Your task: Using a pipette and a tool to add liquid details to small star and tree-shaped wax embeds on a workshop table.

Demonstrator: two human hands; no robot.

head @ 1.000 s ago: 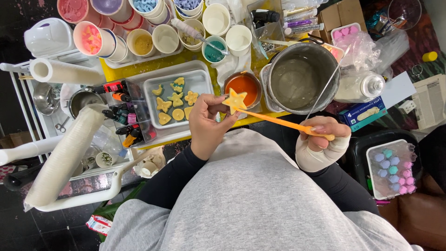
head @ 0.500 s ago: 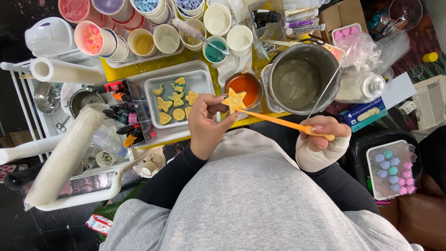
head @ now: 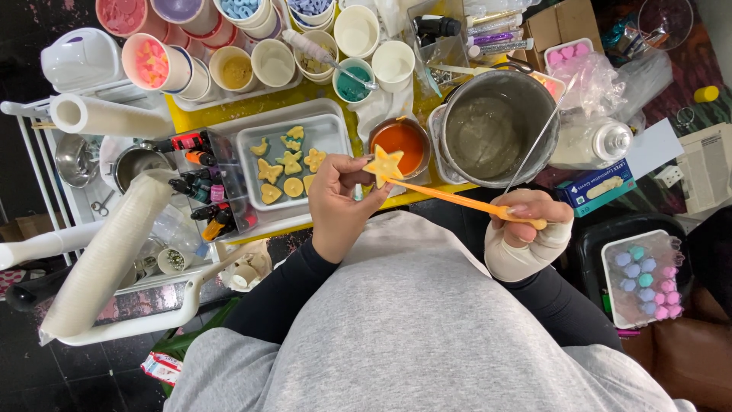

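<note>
A small yellow star-shaped wax piece [head: 383, 165] is pinched in the left hand [head: 341, 200] just in front of a bowl of orange liquid [head: 403, 144]. The right hand [head: 526, 225] grips a thin orange stick [head: 450, 199] touching the star. A metal tray [head: 320, 130] of yellow shapes sits left, on the yellow table [head: 200, 122].

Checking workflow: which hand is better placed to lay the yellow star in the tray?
Left hand: it pinches the yellow star beside the tray; the right hand holds the orange stick, farther away.
</note>
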